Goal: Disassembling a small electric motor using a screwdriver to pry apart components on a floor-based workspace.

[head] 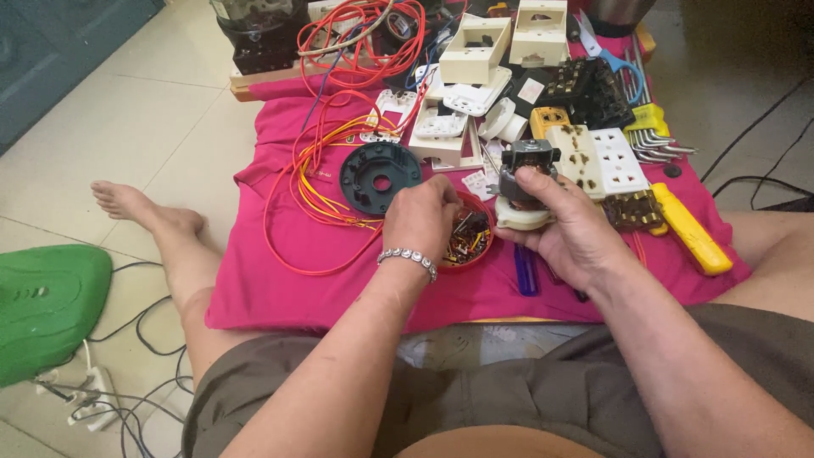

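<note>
Left hand (421, 214) seemingly picking in red screw dish (471, 238), right hand (566, 231) gripping small motor (524, 191)

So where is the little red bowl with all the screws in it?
In the head view the red bowl sits mid-frame on the pink cloth, under the left hand, just left of the small motor that the right hand holds.

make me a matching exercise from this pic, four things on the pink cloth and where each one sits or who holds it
Things:
1. small motor
2. red dish of screws
3. black round plate
4. yellow-handled tool

Places:
A. under the left hand
B. right edge of the pink cloth
C. held in the right hand
D. beside the orange wire loops

Pairs: 1-C, 2-A, 3-D, 4-B
</note>
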